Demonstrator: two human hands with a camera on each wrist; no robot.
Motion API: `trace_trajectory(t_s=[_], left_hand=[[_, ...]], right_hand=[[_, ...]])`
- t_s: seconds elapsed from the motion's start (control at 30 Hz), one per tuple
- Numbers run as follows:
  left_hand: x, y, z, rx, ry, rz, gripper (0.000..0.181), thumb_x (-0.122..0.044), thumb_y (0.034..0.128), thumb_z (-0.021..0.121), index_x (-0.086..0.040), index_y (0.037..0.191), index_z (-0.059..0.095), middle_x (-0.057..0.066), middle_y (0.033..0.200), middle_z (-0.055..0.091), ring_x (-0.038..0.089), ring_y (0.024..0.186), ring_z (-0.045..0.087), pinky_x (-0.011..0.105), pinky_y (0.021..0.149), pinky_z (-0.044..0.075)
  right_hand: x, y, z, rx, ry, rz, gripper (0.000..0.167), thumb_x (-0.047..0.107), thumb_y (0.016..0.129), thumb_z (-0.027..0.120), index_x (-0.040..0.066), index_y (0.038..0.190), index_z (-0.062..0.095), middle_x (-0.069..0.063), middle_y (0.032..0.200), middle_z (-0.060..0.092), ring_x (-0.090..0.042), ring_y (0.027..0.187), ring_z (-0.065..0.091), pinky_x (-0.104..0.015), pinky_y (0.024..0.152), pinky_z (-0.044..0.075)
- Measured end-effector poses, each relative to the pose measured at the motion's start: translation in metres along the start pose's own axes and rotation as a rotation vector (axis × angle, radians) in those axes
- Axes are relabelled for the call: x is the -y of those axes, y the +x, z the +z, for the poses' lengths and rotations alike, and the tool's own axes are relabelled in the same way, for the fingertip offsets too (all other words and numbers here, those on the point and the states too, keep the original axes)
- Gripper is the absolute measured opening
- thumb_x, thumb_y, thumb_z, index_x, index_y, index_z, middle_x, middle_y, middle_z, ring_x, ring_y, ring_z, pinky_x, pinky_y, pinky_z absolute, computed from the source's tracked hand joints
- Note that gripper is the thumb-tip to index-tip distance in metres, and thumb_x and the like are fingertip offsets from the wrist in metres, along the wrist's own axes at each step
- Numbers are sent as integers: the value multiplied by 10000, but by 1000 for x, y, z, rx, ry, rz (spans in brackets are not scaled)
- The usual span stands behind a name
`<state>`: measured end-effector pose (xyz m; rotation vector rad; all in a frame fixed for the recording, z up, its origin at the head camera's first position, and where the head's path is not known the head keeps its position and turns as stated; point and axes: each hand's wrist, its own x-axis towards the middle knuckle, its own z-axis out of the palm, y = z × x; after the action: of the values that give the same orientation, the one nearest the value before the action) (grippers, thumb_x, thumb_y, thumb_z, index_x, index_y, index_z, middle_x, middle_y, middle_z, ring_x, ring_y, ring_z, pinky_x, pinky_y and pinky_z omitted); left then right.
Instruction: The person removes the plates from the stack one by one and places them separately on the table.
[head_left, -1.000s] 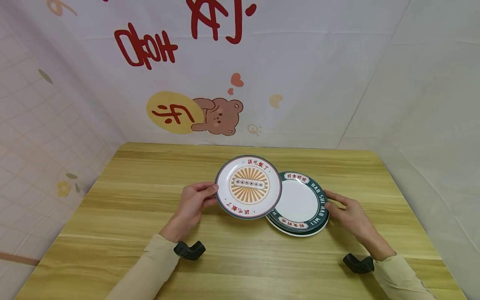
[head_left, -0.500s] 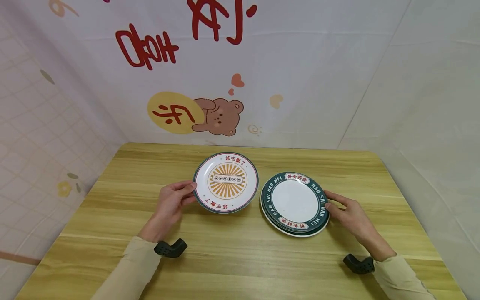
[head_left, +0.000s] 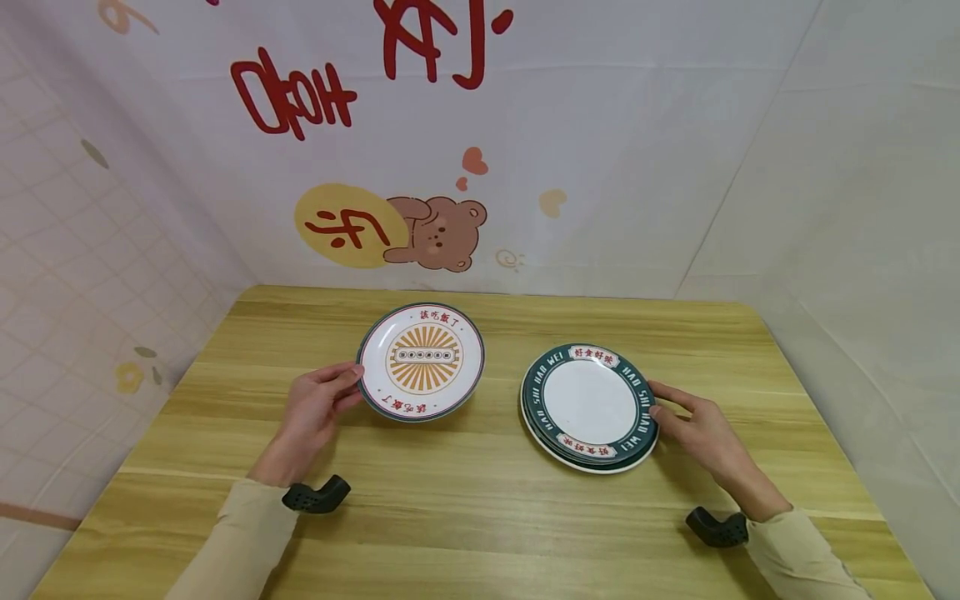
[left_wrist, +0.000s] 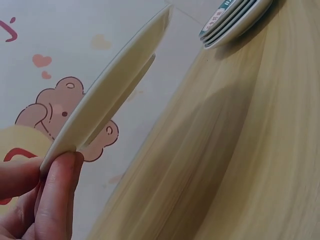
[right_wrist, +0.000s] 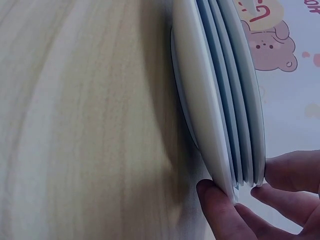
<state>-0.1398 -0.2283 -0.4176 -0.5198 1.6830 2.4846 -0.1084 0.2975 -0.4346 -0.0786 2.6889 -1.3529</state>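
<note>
- The sunburst-patterned plate is pinched at the rim by the left hand, above the tabletop.
- The stack of green-rimmed plates, resting on the tabletop, is gripped at its edge by the right hand.

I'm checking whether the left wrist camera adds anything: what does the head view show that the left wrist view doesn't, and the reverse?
Only the head view shows the printed top face of the sunburst plate and the right hand gripping the rim of the stack of plates.

Only the left wrist view shows the sunburst plate's pale underside, with its raised foot ring.

Both show the left hand pinching that plate's edge, the stack, the wooden table and the bear drawing.
</note>
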Motion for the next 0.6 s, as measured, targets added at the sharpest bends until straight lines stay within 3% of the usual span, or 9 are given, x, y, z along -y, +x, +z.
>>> trace_trajectory(t_s=[0.23,0.6], left_hand=[[-8,-1,-16,-12,8,13,197,-21,1004,656,-118,885,779,24,869,745,95,798,738,211,754,615],[-16,1,-42,-23,-63,36,254,14,1007,629,-110,851,787,28,859,753,104,784,745,217,753,616]], right_hand=[[0,-1,1,-1,-15,3,515,233,1072,586,-32,1504,492,-308,1493,493,-432,1328,518,-41,850,424],[-1,0,1,13,5,14,515,199,1074,584,-39,1516,470,-317,1508,470,-431,1340,512,-41,840,430]])
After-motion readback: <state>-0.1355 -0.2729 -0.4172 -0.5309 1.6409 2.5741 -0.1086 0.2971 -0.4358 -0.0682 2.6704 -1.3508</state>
